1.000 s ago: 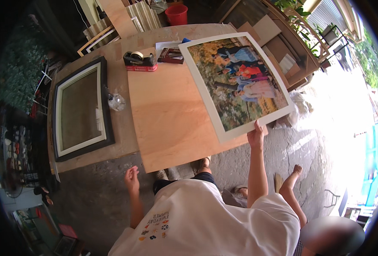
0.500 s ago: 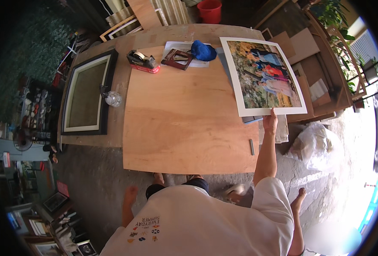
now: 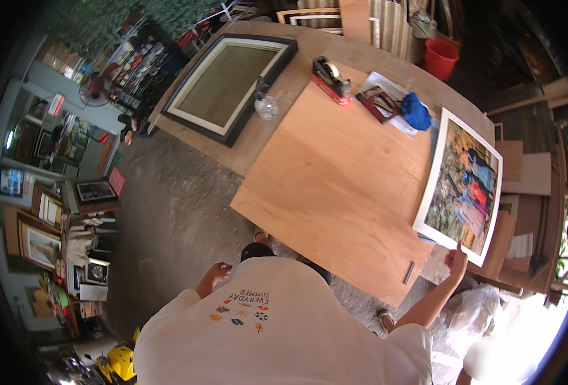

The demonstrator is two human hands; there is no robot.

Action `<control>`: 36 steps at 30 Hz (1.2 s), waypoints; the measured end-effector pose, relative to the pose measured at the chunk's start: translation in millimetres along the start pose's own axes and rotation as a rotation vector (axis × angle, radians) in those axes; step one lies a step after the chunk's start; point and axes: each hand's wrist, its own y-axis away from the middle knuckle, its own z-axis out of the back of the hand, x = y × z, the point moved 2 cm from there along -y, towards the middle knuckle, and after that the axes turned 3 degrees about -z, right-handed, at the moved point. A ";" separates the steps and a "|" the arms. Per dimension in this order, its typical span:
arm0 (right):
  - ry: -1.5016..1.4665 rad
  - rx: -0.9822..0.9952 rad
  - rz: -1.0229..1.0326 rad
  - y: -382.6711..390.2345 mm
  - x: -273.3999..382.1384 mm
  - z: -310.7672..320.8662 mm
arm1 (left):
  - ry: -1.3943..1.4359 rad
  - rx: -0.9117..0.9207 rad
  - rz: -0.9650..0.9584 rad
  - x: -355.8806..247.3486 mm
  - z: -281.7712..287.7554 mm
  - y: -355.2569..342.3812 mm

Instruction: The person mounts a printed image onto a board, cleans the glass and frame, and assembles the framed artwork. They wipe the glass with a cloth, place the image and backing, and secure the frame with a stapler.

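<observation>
We pinch the near edge of the big white-bordered photo print (image 3: 462, 187) with right hand (image 3: 456, 262) fingers; it lies at the desk (image 3: 335, 186) right edge, overhanging. Left hand (image 3: 214, 277) hangs free, loosely curled. Risk: print creases or slides off.
</observation>
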 end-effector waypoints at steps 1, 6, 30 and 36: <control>0.047 -0.035 0.037 4.3 14.8 -1.3 | 0.005 -0.008 -0.009 23.7 1.2 -25.2; 0.116 0.063 0.528 101.9 91.1 -85.9 | -0.067 -0.330 -0.177 45.5 24.0 -81.4; 0.630 0.080 0.707 404.7 145.9 -859.7 | -0.289 -0.911 -0.566 -282.1 647.4 -448.5; 0.831 -0.005 0.585 422.3 174.7 -870.4 | -0.318 -0.913 -0.650 -291.9 662.8 -459.0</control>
